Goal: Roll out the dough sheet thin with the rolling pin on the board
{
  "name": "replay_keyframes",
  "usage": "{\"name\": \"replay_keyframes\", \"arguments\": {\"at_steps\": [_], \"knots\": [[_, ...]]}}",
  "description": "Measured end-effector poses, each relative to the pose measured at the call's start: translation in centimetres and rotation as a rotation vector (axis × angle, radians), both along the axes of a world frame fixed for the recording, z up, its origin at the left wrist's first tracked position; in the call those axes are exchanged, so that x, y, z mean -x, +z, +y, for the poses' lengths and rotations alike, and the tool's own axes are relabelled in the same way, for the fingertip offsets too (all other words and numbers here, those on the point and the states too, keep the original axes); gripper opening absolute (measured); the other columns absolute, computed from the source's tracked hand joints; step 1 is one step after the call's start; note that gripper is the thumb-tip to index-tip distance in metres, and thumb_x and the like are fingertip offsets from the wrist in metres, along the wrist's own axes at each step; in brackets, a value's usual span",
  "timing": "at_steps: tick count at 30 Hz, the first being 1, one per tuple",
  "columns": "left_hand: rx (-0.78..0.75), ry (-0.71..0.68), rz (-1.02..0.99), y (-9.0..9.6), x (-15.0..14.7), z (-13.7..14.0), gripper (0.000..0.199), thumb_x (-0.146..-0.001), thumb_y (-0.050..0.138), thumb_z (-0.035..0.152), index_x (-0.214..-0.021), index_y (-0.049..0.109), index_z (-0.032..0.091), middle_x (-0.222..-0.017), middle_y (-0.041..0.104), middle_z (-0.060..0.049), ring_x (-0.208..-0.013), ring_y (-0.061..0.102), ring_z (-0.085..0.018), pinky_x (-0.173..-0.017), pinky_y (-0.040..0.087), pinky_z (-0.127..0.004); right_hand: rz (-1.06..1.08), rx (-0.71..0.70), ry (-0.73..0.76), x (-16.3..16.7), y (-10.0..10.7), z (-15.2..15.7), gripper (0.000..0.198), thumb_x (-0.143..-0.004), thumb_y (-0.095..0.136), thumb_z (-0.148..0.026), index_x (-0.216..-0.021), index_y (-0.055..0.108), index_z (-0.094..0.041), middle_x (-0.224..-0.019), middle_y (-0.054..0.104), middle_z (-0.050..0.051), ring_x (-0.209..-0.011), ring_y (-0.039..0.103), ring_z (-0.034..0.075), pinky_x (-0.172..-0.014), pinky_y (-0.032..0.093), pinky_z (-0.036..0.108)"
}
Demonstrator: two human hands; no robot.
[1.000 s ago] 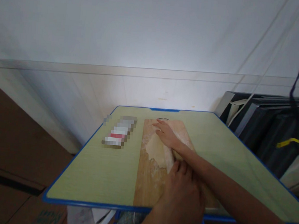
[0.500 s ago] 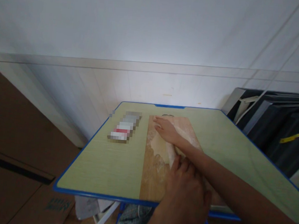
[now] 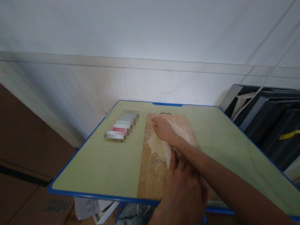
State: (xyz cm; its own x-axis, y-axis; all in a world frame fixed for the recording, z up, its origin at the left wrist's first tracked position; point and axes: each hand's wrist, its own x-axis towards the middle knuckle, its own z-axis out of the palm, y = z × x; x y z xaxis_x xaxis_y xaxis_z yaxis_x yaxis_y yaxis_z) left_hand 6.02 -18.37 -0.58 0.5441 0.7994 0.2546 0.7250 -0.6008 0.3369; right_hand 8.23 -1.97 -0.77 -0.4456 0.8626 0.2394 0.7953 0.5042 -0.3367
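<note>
A thin, pale sheet of dough (image 3: 155,143) dusted with flour lies on a wooden board (image 3: 149,183), its near edge ragged. A whiter, floury layer (image 3: 166,153) runs along its right side, partly beneath my hands. My right hand (image 3: 163,129) reaches across to the dough's far end, its fingers bent and drawn together against the sheet; what lies under the fingertips is hidden. Closer to me, my left hand (image 3: 183,184) rests over the near right part of the dough, fingers apart and tips on the floury layer. My right forearm crosses just beyond it.
The board lies on a pale green table (image 3: 104,168) with a blue rim. Left of the board is a pixelated flat item (image 3: 121,126). A white wall (image 3: 142,80) stands behind, dark flat panels (image 3: 273,125) lean at right, and brown cardboard (image 3: 15,143) is at left.
The fingers of my right hand, more spread before, have drawn together at the far end of the dough. My left hand has shifted only slightly. The whole view has moved a little.
</note>
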Motion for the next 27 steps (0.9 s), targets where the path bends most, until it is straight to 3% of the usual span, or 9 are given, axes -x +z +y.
{"name": "replay_keyframes", "arguments": {"at_steps": [5,8,12,17,23,27], "knots": [[0.005,-0.019,0.009,-0.1,-0.4,0.1,0.046,-0.089,0.043,0.036,-0.130,0.048,0.016,-0.138,0.045,-0.010,-0.134,0.028,-0.030,-0.113,0.012,-0.057,0.007,-0.004,0.017,-0.5,-0.3,0.4,0.039,-0.087,0.034,-0.007,-0.118,0.057,-0.011,-0.125,0.058,0.011,-0.117,0.051,0.016,-0.099,0.036,0.030],[0.018,-0.016,-0.017,0.1,-0.1,-0.1,0.050,-0.089,0.043,0.036,-0.136,0.040,0.019,-0.143,0.040,-0.007,-0.136,0.024,-0.027,-0.113,0.009,-0.056,-0.161,-0.069,0.061,0.2,-0.1,0.0,0.033,-0.087,0.037,-0.009,-0.109,0.061,-0.007,-0.118,0.060,0.018,-0.114,0.052,0.023,-0.094,0.039,0.034],[0.022,0.002,-0.029,0.1,0.5,-0.3,0.055,-0.087,0.047,0.038,-0.138,0.037,0.021,-0.144,0.038,-0.007,-0.138,0.021,-0.027,-0.114,0.006,-0.054,-0.277,-0.161,0.083,1.6,0.4,-0.5,0.034,-0.090,0.038,-0.018,-0.113,0.058,-0.003,-0.124,0.055,0.024,-0.117,0.047,0.029,-0.095,0.037,0.041],[0.008,-0.016,-0.049,0.0,0.2,-0.3,0.052,-0.087,0.047,0.039,-0.135,0.041,0.022,-0.140,0.044,-0.006,-0.136,0.025,-0.027,-0.114,0.006,-0.054,-0.133,-0.014,0.085,1.2,0.5,-0.2,0.033,-0.092,0.033,-0.017,-0.111,0.058,-0.006,-0.118,0.060,0.018,-0.112,0.053,0.021,-0.096,0.037,0.033],[-0.044,-0.056,-0.003,-0.3,-0.9,0.0,0.047,-0.083,0.052,0.037,-0.124,0.055,0.014,-0.129,0.055,-0.012,-0.129,0.036,-0.031,-0.113,0.014,-0.055,0.045,0.105,-0.055,-0.8,-0.3,0.0,0.035,-0.093,0.031,-0.021,-0.119,0.054,-0.017,-0.139,0.045,0.012,-0.130,0.035,0.023,-0.105,0.018,0.057],[-0.068,-0.036,-0.014,-0.5,-1.1,0.0,0.048,-0.084,0.051,0.037,-0.125,0.054,0.013,-0.130,0.054,-0.013,-0.127,0.039,-0.031,-0.112,0.018,-0.055,0.077,0.136,-0.055,-1.1,-0.7,0.0,0.036,-0.094,0.030,-0.023,-0.122,0.053,-0.016,-0.139,0.045,0.012,-0.131,0.034,0.023,-0.107,0.015,0.056]]}}
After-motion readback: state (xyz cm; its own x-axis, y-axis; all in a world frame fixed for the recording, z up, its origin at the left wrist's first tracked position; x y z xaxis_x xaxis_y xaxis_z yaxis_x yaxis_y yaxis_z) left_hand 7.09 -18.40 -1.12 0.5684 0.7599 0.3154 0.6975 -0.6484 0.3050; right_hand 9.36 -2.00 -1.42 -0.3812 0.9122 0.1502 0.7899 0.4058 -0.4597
